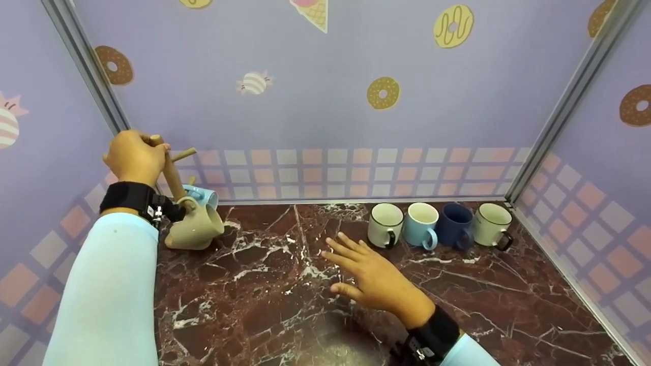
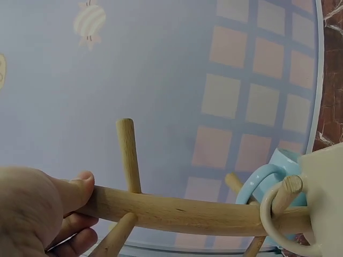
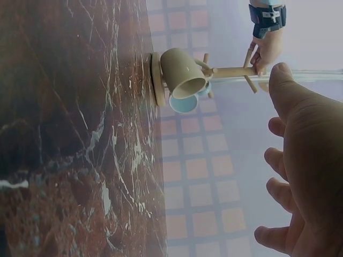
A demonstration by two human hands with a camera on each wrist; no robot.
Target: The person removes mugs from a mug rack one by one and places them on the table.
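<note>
My left hand (image 1: 135,156) grips the top of a wooden mug tree (image 1: 174,179) at the back left, thumb and fingers around the post in the left wrist view. From a lower peg of the tree hangs a beige mug (image 1: 197,227) by its handle, its mouth facing right. A light blue mug (image 2: 286,160) hangs behind it on another peg. Upper pegs, such as this bare peg (image 2: 128,155), carry no mug. My right hand (image 1: 379,278) hovers over the middle of the table with its fingers spread, holding nothing.
A row of mugs stands upright at the back right: a cream mug with a black handle (image 1: 385,230), a light blue mug (image 1: 419,232), a dark blue mug (image 1: 451,229) and a pale mug with a dark handle (image 1: 489,227). Patterned walls (image 1: 315,112) enclose the marbled table (image 1: 244,305).
</note>
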